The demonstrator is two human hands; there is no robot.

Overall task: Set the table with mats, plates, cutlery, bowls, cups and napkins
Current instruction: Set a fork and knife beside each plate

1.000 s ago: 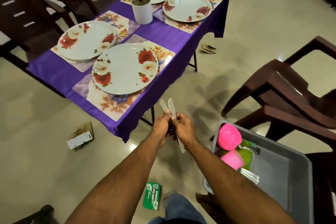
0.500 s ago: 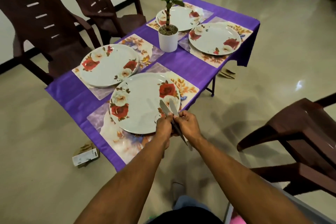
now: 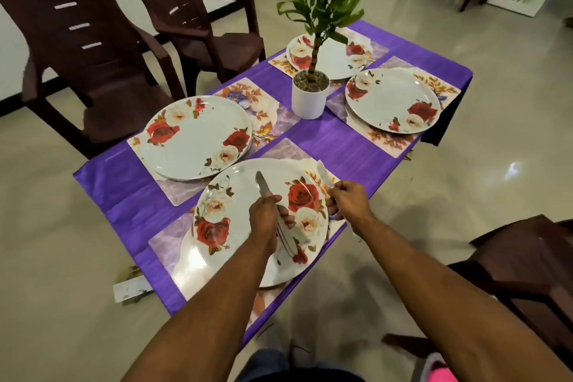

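hands split since earlier frame, each now gripping one knife. left hand (image 3: 266, 214) holds knife (image 3: 263, 187) over near plate (image 3: 242, 226), blade pointing away. right hand (image 3: 348, 200) pinches second knife (image 3: 324, 173) over mat (image 3: 325, 178) at plate's right edge, nearer its spot.

Table (image 3: 313, 146) draped in a purple cloth (image 3: 124, 189), bearing four floral placemats, each under a rose-patterned plate: 6 o'clock (image 3: 248, 195), 9 o'clock (image 3: 192, 139), 12 o'clock (image 3: 335, 56), 3 o'clock (image 3: 390, 99). White potted plant (image 3: 310, 96) near centre.
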